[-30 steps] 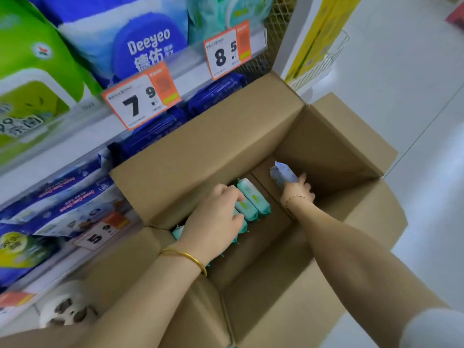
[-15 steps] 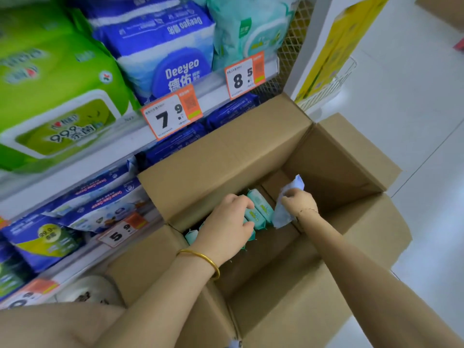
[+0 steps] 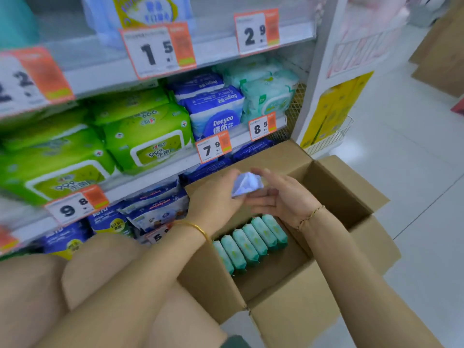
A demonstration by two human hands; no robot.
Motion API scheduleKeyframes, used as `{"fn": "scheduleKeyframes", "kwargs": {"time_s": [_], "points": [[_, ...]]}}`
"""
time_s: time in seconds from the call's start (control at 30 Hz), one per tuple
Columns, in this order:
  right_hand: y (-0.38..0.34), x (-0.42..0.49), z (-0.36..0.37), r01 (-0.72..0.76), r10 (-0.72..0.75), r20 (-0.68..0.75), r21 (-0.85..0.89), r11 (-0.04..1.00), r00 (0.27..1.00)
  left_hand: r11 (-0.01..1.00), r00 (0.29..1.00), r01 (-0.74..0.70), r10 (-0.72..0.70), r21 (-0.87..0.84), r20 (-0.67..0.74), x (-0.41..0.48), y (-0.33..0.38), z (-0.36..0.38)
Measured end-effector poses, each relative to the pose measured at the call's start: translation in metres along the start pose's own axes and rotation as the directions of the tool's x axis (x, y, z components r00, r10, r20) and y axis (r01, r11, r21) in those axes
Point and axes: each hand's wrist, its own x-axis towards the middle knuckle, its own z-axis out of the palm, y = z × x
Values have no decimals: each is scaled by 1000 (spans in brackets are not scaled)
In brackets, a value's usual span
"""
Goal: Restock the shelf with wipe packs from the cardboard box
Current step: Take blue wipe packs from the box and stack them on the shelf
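An open cardboard box [image 3: 347, 194] stands on the floor against the shelf [image 3: 150, 172]. Inside it, a row of several teal wipe packs [image 3: 251, 241] stands on edge along the left wall. Both hands are raised above the box. My left hand [image 3: 216, 195] grips a small pale blue crumpled pack [image 3: 247, 184]. Next to it on the right, my right hand [image 3: 285, 195] has its palm turned toward the pack and its fingers straight, just under it.
The shelf holds green packs [image 3: 140, 136], blue Deeyeo packs [image 3: 216, 109] and pale teal packs [image 3: 266, 91] behind price tags. Dark blue packs [image 3: 153, 209] fill the lower level. A white post [image 3: 319, 71] ends the shelf. White floor [image 3: 411, 156] lies to the right.
Both hands have come up out of the box. The pale blue pack, earlier in my right hand, is now in my left hand. My left hand has left the teal packs.
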Motion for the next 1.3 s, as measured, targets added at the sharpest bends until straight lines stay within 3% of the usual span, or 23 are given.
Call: {"fn": "scheduleKeyframes", "kwargs": {"time_s": [0.07, 0.13, 0.23, 0.37, 0.43, 0.5, 0.57, 0.63, 0.77, 0.9, 1.07, 1.3], "points": [[-20, -5, 13, 131, -135, -79, -57, 990, 988, 962, 994, 83, -98, -261, -43, 2, 2, -39], [-38, -3, 24, 242, -269, -141, -184, 953, 953, 894, 985, 60, -123, -444, -117, 2, 6, -78], [-70, 0, 47, 308, -326, -13, -290, 906, 945, 761, 971, 17, -167, -648, -171, 0, 16, -126], [-124, 10, 79, 448, -427, 137, -228, 864, 894, 633, 956, -83, -167, -770, -241, 10, 27, -178], [-152, 16, 91, 516, -502, 121, -258, 817, 856, 636, 943, -143, -145, -759, -299, 18, 29, -197], [-178, 25, 104, 575, -584, 75, -313, 756, 808, 726, 912, -191, -118, -661, -392, 31, 24, -214], [-199, 36, 115, 633, -671, 41, -379, 675, 741, 838, 862, -148, -151, -525, -484, 40, 20, -229], [-217, 47, 125, 659, -718, 33, -429, 618, 695, 861, 826, -118, -191, -495, -530, 53, 11, -239], [-237, 61, 138, 629, -724, 38, -528, 571, 689, 888, 786, -79, -225, -453, -577, 70, 10, -252], [-239, 72, 142, 627, -720, 53, -538, 563, 692, 924, 779, 16, -252, -383, -574, 74, 16, -257], [-239, 77, 149, 632, -740, 37, -549, 547, 672, 927, 748, 19, -261, -374, -610, 84, 11, -257], [-240, 88, 151, 525, -702, 9, -671, 524, 712, 936, 752, 77, -281, -344, -596, 93, 2, -254]]}}
